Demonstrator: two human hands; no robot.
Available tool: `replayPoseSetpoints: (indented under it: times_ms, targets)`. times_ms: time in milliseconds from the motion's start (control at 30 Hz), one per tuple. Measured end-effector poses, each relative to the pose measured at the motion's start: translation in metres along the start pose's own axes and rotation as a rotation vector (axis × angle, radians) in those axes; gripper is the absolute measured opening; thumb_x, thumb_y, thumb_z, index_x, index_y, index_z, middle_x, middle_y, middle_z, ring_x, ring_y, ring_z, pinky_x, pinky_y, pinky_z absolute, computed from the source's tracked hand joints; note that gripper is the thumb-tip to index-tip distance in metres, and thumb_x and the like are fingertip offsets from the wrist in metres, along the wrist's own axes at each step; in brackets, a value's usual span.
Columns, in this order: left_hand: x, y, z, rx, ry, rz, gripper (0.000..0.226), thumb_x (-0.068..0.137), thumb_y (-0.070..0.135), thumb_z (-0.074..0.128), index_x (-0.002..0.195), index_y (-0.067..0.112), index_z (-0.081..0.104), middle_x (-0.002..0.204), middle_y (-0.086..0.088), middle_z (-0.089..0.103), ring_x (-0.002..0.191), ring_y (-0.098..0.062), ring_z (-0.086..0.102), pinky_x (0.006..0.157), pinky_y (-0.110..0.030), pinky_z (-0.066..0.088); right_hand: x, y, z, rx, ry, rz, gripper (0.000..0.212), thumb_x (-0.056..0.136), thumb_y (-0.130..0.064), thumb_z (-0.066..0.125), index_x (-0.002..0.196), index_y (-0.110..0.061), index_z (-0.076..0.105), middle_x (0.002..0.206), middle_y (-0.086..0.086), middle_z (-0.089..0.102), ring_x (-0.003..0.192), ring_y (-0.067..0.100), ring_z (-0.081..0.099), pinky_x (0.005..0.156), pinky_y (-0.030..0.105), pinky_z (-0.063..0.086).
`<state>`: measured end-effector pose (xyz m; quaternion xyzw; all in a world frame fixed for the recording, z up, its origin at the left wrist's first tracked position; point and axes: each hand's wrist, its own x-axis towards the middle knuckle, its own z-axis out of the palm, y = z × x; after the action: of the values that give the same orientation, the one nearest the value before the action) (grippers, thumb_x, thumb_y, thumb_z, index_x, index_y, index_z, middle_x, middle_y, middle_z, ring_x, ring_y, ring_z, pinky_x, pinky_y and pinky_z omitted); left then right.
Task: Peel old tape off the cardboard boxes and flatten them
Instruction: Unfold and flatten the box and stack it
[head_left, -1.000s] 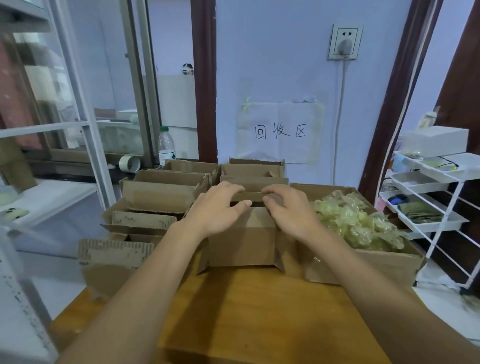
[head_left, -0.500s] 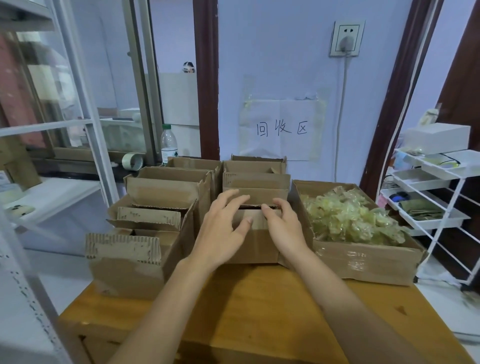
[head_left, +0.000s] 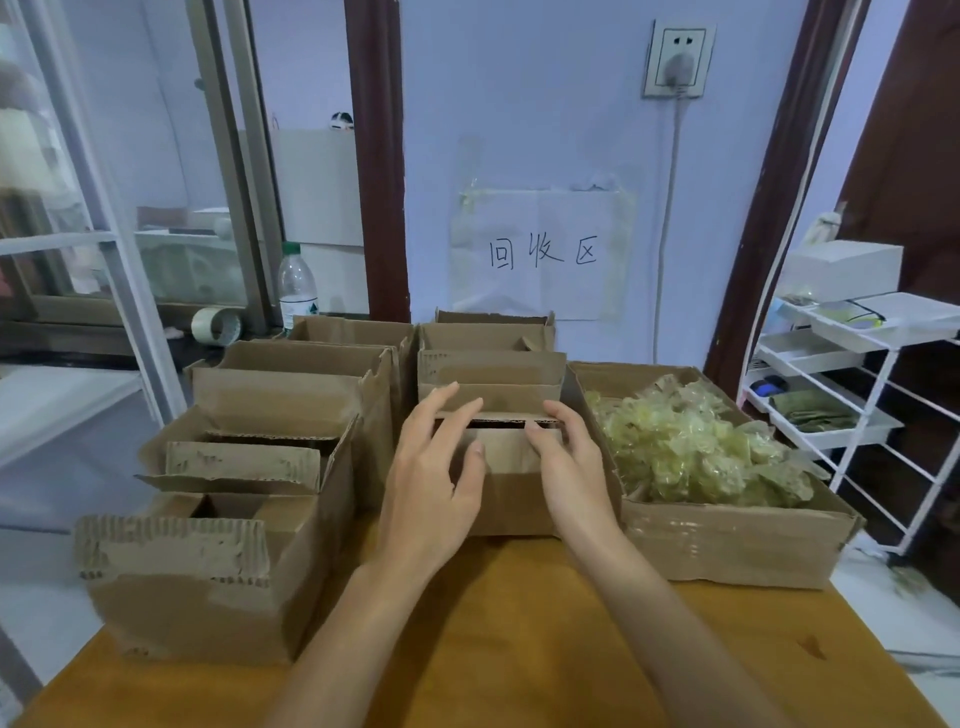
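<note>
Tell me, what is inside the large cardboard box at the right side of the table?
The large box holds a heap of crumpled yellowish clear tape. Whatever lies beneath the heap is covered.

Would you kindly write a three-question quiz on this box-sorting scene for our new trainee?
1. True or false: the left hand and right hand touch the same small box.
2. The large box at right holds: A) bottles B) crumpled tape C) nothing.
3. What stands beside the tape roll on the sill?

Key: 1 true; 2 B; 3 a plastic bottle.
</note>
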<state>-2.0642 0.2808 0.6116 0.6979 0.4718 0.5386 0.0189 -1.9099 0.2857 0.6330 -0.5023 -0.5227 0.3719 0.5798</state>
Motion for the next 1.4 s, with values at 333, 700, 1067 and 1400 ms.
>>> replayPoseSetpoints:
  times_ms: [333, 700, 1067, 1400]
  targets:
    - [-0.004, -0.012, 0.010, 0.039, 0.042, 0.061, 0.042, 0.100, 0.023, 0.057, 0.142, 0.017, 0.063, 0.156, 0.002, 0.046, 0.147, -0.014, 0.040, 0.118, -0.036, 0.038, 0.002, 0.022, 0.006, 0.049, 0.043, -0.043, 0.030, 0.099, -0.047, 0.057, 0.129, -0.048, 0.058, 0.130, -0.014, 0.064, 0.121, 0.009, 0.061, 0.100, 0.033, 0.052]
    - [0.002, -0.018, 0.014, 0.002, 0.037, 0.050, 0.045, 0.099, 0.021, 0.058, 0.144, 0.015, 0.060, 0.157, 0.001, 0.044, 0.147, -0.013, 0.040, 0.117, -0.045, 0.044, 0.008, 0.031, 0.004, 0.022, 0.034, -0.089, 0.029, 0.106, -0.038, 0.055, 0.132, -0.049, 0.056, 0.130, -0.014, 0.064, 0.120, 0.008, 0.062, 0.103, 0.039, 0.053]
    - [-0.022, -0.018, 0.027, 0.015, 0.163, 0.064, 0.048, 0.097, 0.015, 0.061, 0.146, 0.013, 0.058, 0.161, -0.004, 0.036, 0.148, -0.009, 0.036, 0.111, -0.027, 0.045, -0.005, 0.039, -0.008, 0.012, -0.030, -0.115, 0.035, 0.106, -0.029, 0.057, 0.134, -0.049, 0.052, 0.130, -0.016, 0.063, 0.119, 0.006, 0.062, 0.097, 0.029, 0.055]
    - [-0.019, 0.009, -0.001, -0.083, 0.108, -0.138, 0.044, 0.106, 0.022, 0.053, 0.149, 0.024, 0.054, 0.158, 0.009, 0.041, 0.141, 0.012, 0.031, 0.109, 0.000, 0.021, -0.014, 0.007, -0.013, 0.158, -0.003, 0.008, 0.029, 0.101, -0.011, 0.060, 0.124, -0.030, 0.063, 0.124, -0.010, 0.065, 0.109, 0.000, 0.062, 0.086, 0.021, 0.050]
